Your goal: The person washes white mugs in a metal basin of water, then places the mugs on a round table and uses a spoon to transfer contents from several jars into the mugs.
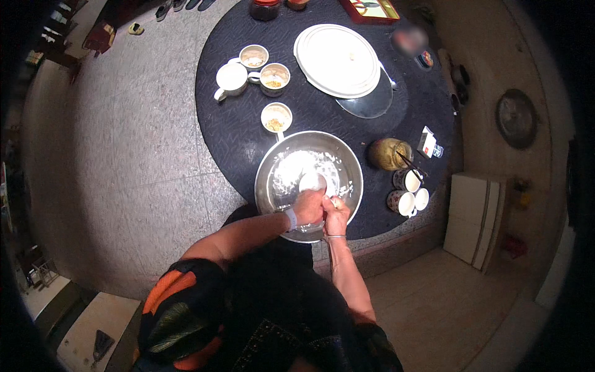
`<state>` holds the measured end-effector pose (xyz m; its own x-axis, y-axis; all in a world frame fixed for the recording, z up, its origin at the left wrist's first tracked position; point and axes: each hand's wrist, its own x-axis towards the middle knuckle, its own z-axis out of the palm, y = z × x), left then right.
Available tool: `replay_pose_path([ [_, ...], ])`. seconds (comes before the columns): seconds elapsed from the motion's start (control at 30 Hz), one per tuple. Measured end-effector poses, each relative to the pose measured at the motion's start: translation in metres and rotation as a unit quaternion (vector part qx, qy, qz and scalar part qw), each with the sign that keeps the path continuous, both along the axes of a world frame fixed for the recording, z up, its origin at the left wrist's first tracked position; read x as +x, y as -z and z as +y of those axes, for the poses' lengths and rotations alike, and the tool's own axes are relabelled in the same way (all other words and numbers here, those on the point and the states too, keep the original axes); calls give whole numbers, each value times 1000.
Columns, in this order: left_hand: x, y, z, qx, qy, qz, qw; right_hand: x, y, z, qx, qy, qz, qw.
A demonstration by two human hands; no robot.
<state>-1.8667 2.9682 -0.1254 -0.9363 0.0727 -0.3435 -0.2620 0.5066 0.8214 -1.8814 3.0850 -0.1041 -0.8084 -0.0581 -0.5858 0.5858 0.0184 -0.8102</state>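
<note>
My left hand (308,208) and right hand (336,218) meet at a white thing (308,181) inside the steel basin (268,186); glare hides whether either grip pinches it. Wetness could make it slip; pressing the near rim could tip the basin.

Over a wide, round, shiny steel basin (266,186), our bare left hand (308,208) and right hand (336,216) meet at a white, rounded object (310,181), which they partly hide. The basin sits at the near edge of our round worktop (235,136) covered in dark cloth. Beyond it we see four white handled mugs (276,118), a large white disc (338,61) partly covering a glossy grey disc (370,108), and, to the right, a glass jar (387,154) with yellowish contents near three small white cups (401,203).
</note>
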Motion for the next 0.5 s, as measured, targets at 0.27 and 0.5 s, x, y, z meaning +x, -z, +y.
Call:
replay_pose_path([
  [0.27,-13,6,-72,-110,330,306,886,-1,-10,23,-108,-38,-31,993],
  [0.5,16,-6,-20,148,55,-18,987,-1,32,35,180,-177,227,941],
])
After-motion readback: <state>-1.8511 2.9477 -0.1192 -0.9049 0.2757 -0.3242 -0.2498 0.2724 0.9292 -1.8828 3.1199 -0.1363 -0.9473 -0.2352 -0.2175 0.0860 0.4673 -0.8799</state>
